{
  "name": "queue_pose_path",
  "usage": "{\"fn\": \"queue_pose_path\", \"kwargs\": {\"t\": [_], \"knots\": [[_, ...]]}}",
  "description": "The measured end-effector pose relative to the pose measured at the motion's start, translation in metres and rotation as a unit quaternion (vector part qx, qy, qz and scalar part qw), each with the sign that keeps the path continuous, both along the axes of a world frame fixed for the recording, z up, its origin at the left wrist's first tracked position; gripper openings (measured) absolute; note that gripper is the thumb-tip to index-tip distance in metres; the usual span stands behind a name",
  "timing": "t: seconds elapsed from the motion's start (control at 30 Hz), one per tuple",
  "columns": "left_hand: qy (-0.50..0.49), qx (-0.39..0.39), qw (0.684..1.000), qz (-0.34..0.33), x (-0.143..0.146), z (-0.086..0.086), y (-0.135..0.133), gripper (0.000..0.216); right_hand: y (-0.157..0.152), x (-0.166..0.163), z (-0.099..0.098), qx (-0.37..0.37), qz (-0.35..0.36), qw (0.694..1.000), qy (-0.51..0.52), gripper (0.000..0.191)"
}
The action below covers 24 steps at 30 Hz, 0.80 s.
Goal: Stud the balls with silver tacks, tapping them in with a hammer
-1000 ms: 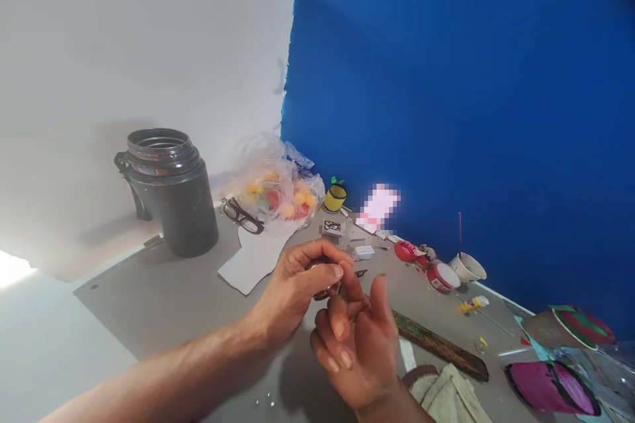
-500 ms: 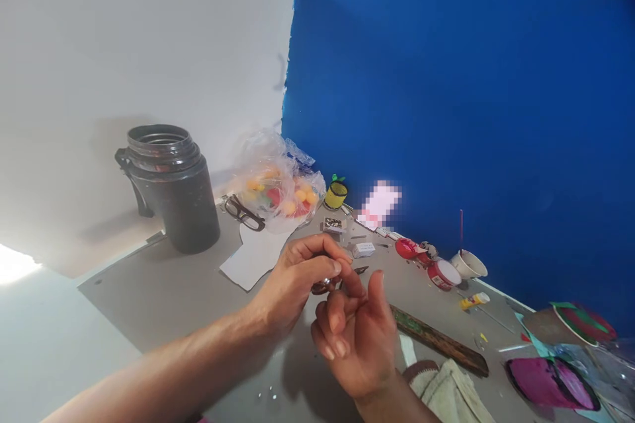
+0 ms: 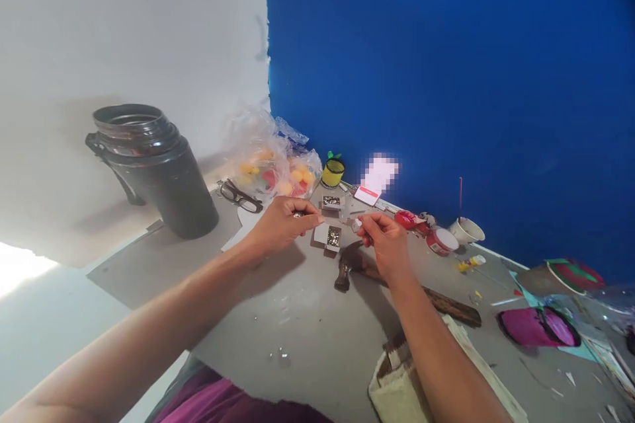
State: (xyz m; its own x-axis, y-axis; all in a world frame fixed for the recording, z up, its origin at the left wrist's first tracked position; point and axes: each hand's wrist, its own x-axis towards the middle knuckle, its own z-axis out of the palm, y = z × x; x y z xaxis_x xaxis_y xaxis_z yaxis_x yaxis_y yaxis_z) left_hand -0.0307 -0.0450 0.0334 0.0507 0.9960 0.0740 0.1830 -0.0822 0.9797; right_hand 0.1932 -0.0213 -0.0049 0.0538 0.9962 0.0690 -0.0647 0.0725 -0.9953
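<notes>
My left hand (image 3: 290,221) is closed above the left side of an open small white box (image 3: 321,232) holding shiny metal bits. Something small and shiny (image 3: 299,214) shows between its fingers, too hidden to name. My right hand (image 3: 385,238) pinches a small white box (image 3: 356,225), partly covered by the fingers. Between my hands and a little nearer lies a hammer (image 3: 342,277), its wooden handle passing under my right forearm. A second open box of shiny bits (image 3: 331,201) stands just behind the first.
A large dark jug (image 3: 181,185) stands at left, beside eyeglasses (image 3: 241,197) and plastic bags (image 3: 265,168). Several paint pots (image 3: 441,241), a white cup (image 3: 467,231) and a purple pouch (image 3: 538,327) line the right. A pale cloth bag (image 3: 404,386) lies near me; shiny bits (image 3: 282,353) are scattered.
My hands have moved apart and farther forward over the table; the right has closed on the small white box. The open box and hammer head now show. The view has tilted down slightly.
</notes>
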Motion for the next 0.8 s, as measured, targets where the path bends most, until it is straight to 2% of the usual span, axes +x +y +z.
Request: {"fn": "queue_pose_path", "kwargs": {"t": [0.1,0.13,0.2,0.37,0.57,0.8], "knots": [[0.178,0.077,0.98,-0.039,0.008,-0.013,0.021,0.014,0.019,0.013,-0.017,0.019,-0.038,0.996,-0.075,0.041],[0.252,0.095,0.961,-0.064,0.015,-0.017,0.028,0.016,0.022,0.015,-0.022,0.016,-0.043,0.996,-0.081,0.042],[0.402,0.112,0.902,-0.114,0.03,-0.025,0.04,0.02,0.026,0.016,-0.029,0.01,-0.042,0.995,-0.095,0.043],[0.475,0.101,0.86,-0.157,0.056,-0.038,0.053,0.011,0.029,0.015,-0.043,0.033,-0.003,0.982,-0.185,0.035],[0.541,0.105,0.816,-0.176,0.058,-0.039,0.049,0.009,0.033,0.014,-0.051,0.071,0.001,0.951,-0.301,0.033],[0.563,0.131,0.796,-0.177,0.056,-0.046,0.046,0.012,0.032,0.012,-0.054,0.101,-0.004,0.93,-0.352,0.035]]}}
